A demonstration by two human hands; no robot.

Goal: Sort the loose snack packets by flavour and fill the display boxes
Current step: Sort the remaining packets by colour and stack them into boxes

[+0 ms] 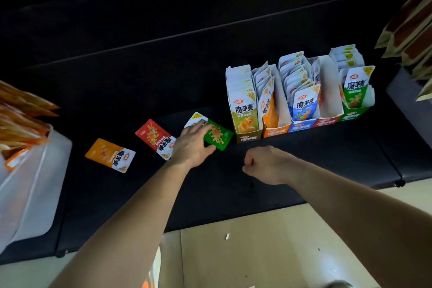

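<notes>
Orange packet (105, 153), red packet (153, 136), green packet (218, 136) flat — display boxes (246, 136) upright.

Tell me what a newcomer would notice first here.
The row of five bright cardboard display boxes, holding snack packets, stands right of centre on the dark counter. Left of it, the left hand rests on a green packet, with a red packet and an orange packet lying loose further left.
</notes>
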